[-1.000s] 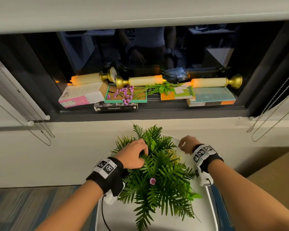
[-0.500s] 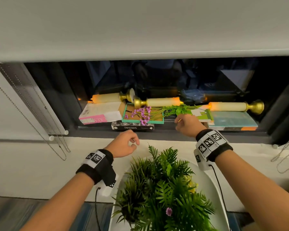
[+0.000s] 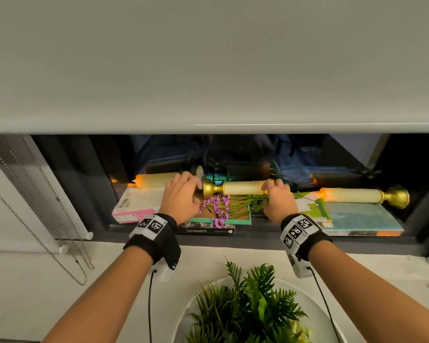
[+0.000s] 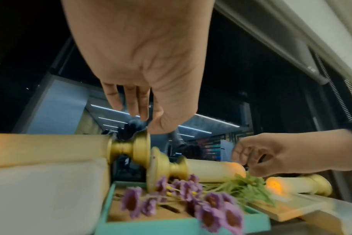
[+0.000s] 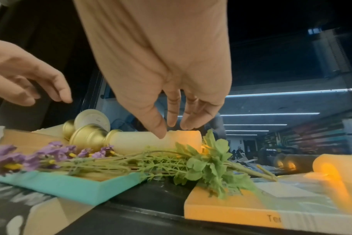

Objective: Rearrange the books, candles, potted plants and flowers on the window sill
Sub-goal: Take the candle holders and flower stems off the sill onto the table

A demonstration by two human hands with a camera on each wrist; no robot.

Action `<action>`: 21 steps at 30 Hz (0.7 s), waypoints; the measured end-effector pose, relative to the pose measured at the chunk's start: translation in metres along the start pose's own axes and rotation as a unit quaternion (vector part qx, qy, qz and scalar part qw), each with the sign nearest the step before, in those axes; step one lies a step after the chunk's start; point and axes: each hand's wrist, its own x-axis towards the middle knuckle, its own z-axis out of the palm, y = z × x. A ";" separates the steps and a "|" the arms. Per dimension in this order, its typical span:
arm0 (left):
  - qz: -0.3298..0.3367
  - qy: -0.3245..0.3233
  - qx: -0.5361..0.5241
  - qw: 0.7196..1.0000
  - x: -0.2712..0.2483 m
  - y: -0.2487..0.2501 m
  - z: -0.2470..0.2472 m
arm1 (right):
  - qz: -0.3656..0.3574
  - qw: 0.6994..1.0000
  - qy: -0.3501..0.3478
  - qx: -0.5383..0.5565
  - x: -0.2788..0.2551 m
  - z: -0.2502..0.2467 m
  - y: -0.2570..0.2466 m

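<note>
Candles come first, going L to R. Left candle [image 3: 156, 180] lies flat on its side on top of the white-and-pink book [image 3: 136, 203], long way running side to side. Its glowing tip points L, its gold base [image 4: 131, 147] points R. My left hand [image 3: 181, 198] is over that base. Fingers [image 4: 134, 101] are pretty straight and spread, tips just at the gold rim. I'd say touching, not wrapped round it. It holds nothing yet.

Next, right beside my L thumb, is the middle candle [image 3: 242, 188]. It lies flat too, same long way, but flipped: gold base L, glowing tip R. The two bases sit almost touching each other. My right hand [image 3: 279, 201] is over its glowing end, fingers [image 5: 174, 111] bent a bit and open, thumb tip on or just above the wax. No real grip yet, I think.

Under my R fingers lie the purple flowers [image 3: 216, 206], blooms L, stems R, across the teal book [image 5: 74, 189].

Far R of my R hand is the third candle [image 3: 352, 195], flat, base pointing R.

How they'll handle, my guess: candles look like hard, smooth plastic w/ a light inside, not heavy. Round, so they'll roll if I poke them. Best to grab the gold neck or wrap the middle. Flowers are fake, light and floppy, so pinch the stems.
</note>
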 end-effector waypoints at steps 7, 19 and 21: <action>-0.082 -0.055 0.078 0.992 0.045 -0.041 -0.001 | -0.044 0.999 -0.019 -0.026 0.031 -0.002 -0.009; -0.059 -0.089 0.116 0.987 0.061 -0.071 0.034 | -0.077 0.992 -0.054 -0.087 0.053 0.015 -0.024; -0.045 -0.084 0.128 0.987 0.061 -0.071 0.036 | -0.083 0.992 -0.027 -0.091 0.053 0.014 -0.026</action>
